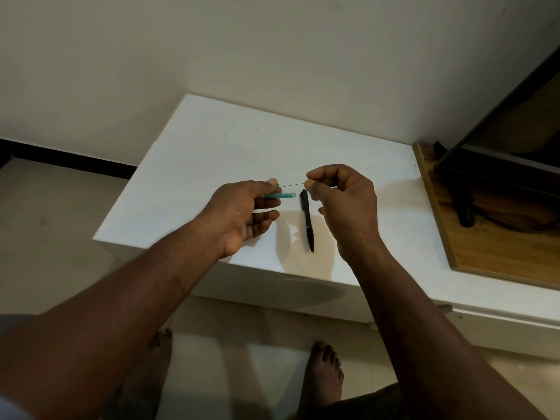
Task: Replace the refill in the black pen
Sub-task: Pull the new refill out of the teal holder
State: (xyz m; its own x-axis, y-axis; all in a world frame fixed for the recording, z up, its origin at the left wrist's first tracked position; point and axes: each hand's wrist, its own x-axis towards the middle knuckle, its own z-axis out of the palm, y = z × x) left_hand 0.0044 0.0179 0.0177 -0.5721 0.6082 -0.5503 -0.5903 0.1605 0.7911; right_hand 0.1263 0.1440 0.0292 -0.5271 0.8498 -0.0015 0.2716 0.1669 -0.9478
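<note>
A black pen (307, 221) lies on the white table (197, 165), its tip pointing toward me. Just left of the pen, my left hand (242, 213) holds a teal pen piece (280, 195) between thumb and fingers above the table. My right hand (345, 201) hovers over the top end of the black pen and pinches the end of a thin refill (292, 185). The refill runs level between both hands, and its left end meets the teal piece at my left thumb. The far end of the refill is hidden inside my right fingers.
A wooden board (485, 253) lies on the table at the right, with a dark stand (463, 207) on it. A plain wall rises behind the table. My bare feet (324, 368) stand on the floor below the table's front edge.
</note>
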